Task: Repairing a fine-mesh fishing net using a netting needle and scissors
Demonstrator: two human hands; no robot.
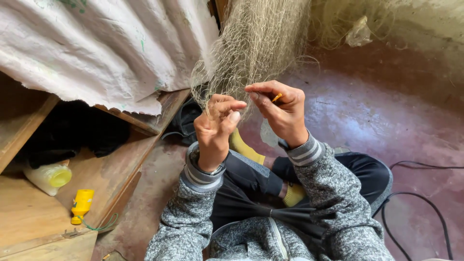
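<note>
A pale, fine-meshed fishing net (261, 43) hangs down in front of me from the top of the view. My left hand (216, 126) pinches a bunch of its mesh between thumb and fingers. Close to its right, my right hand (282, 112) is closed on a small orange netting needle (277, 97), whose tip shows between the fingers at the net's lower edge. Both wrists wear grey knitted sleeves with striped cuffs. Below them are my crossed legs in dark trousers and yellow socks (244, 149).
A wooden shelf unit (111, 169) stands at the left, holding a yellow-capped plastic bottle (48, 178) and a small yellow tool (81, 205). White sheeting (96, 48) drapes over it. Black cables (425, 198) lie on the reddish concrete floor at right.
</note>
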